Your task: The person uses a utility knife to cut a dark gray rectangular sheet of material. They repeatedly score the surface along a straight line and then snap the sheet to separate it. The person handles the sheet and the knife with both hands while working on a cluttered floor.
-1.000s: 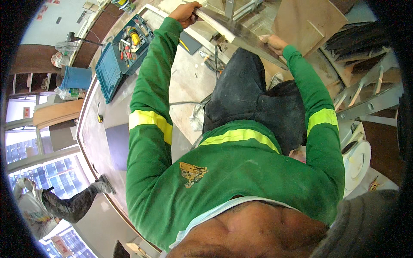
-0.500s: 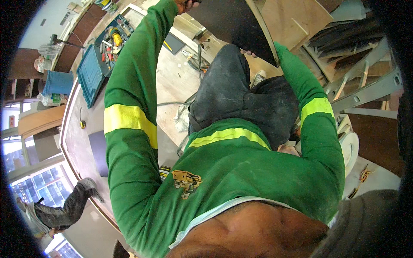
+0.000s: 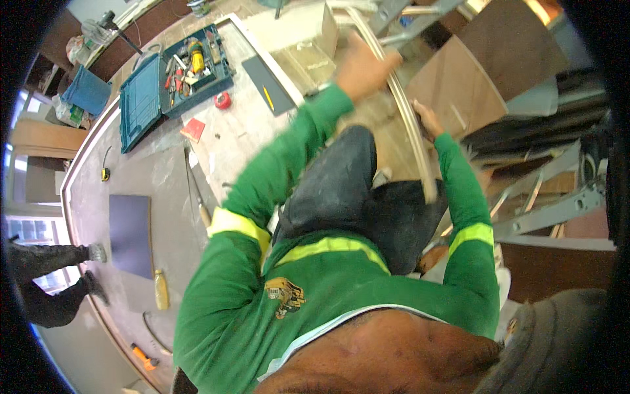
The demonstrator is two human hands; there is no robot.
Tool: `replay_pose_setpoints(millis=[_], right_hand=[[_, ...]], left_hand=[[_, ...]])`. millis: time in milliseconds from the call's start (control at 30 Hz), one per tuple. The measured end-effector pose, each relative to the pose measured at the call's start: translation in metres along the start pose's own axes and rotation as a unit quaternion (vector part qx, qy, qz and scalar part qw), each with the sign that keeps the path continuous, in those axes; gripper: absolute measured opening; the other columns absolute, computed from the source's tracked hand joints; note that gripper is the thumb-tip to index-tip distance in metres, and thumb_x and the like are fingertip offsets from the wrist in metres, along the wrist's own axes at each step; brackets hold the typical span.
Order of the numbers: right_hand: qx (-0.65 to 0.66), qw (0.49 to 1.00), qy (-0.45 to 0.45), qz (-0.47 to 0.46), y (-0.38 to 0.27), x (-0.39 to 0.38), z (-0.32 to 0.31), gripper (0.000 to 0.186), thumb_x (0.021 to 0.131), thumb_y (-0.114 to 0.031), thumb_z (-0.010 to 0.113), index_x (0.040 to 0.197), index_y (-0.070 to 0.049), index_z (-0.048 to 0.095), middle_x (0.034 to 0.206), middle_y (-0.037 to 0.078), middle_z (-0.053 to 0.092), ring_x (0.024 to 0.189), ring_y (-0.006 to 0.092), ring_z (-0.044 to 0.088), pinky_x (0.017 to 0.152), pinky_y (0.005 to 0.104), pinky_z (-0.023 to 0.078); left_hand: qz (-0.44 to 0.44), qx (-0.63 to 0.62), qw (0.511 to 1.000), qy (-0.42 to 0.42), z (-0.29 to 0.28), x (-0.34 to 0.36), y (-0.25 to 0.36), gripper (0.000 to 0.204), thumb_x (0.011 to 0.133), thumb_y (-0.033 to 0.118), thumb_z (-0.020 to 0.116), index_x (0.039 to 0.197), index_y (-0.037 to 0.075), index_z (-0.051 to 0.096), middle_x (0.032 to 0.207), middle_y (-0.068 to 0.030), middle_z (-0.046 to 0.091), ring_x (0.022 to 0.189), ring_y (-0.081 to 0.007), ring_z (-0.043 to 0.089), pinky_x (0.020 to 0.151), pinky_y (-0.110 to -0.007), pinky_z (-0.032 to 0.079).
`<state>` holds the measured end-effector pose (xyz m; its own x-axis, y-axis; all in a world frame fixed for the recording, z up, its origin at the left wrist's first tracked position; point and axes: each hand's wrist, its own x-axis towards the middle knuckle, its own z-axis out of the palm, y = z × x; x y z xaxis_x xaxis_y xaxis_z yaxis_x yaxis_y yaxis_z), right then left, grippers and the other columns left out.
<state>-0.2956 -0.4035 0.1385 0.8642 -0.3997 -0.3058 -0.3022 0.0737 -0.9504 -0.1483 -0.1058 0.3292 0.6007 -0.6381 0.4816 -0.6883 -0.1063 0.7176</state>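
A thin board [image 3: 411, 128] with a pale, layered edge stands almost edge-on above my lap, its lower end over my right thigh. My left hand [image 3: 367, 71], smeared by motion, is bent over the board's upper part with its fingers at the edge. On the board's right side, lower down, my right hand [image 3: 428, 121] grips it; part of that hand's fingers is hidden. Both forearms, in green sleeves with yellow bands, are raised in front of me.
Left lie an open teal toolbox [image 3: 190, 75], a red tape roll [image 3: 222, 100], a dark panel with a yellow pencil [image 3: 268, 95], a grey-blue sheet [image 3: 130, 235] and a bottle [image 3: 161, 289]. A metal ladder [image 3: 548, 210] and wood sheets [image 3: 459, 88] stand right. Another person's legs [image 3: 49, 256] show at far left.
The board has turned from showing its dark face to nearly edge-on. My left hand has come down and to the right; my right hand now shows more. The view has shifted, revealing more floor.
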Motion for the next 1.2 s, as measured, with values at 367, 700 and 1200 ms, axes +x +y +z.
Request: replay_pose_setpoints(millis=[367, 700, 1200], right_hand=[[-0.097, 0.994, 0.049, 0.001, -0.029, -0.036, -0.016, 0.063, 0.111, -0.048, 0.040, 0.143, 0.004, 0.058, 0.145, 0.019, 0.057, 0.130, 0.0303, 0.055, 0.110, 0.0410, 0.043], [-0.137, 0.988, 0.077, 0.000, -0.021, -0.061, -0.008, 0.071, 0.110, -0.052, 0.033, 0.143, 0.006, 0.057, 0.146, 0.026, 0.055, 0.135, 0.0370, 0.051, 0.114, 0.0437, 0.039], [-0.423, 0.857, 0.256, -0.147, -0.064, -0.041, -0.021, 0.083, 0.109, -0.060, 0.023, 0.141, 0.009, 0.056, 0.146, 0.035, 0.052, 0.142, 0.0470, 0.044, 0.119, 0.0478, 0.033]], left_hand=[[0.069, -0.229, 0.971, -0.015, 0.048, -0.115, 0.174, 0.117, 0.087, 0.028, 0.079, 0.162, -0.007, -0.004, 0.119, -0.0393, 0.064, 0.099, -0.0556, 0.067, 0.086, -0.055, 0.057], [0.066, -0.228, 0.971, -0.038, 0.049, -0.140, 0.181, 0.123, 0.087, 0.029, 0.081, 0.163, -0.001, -0.011, 0.128, -0.0445, 0.059, 0.104, -0.0578, 0.067, 0.085, -0.054, 0.058], [-0.016, -0.264, 0.963, 0.061, -0.008, -0.139, 0.137, 0.088, 0.091, 0.032, 0.078, 0.153, -0.008, 0.031, 0.131, -0.0309, 0.062, 0.119, -0.0411, 0.065, 0.101, -0.047, 0.051]])
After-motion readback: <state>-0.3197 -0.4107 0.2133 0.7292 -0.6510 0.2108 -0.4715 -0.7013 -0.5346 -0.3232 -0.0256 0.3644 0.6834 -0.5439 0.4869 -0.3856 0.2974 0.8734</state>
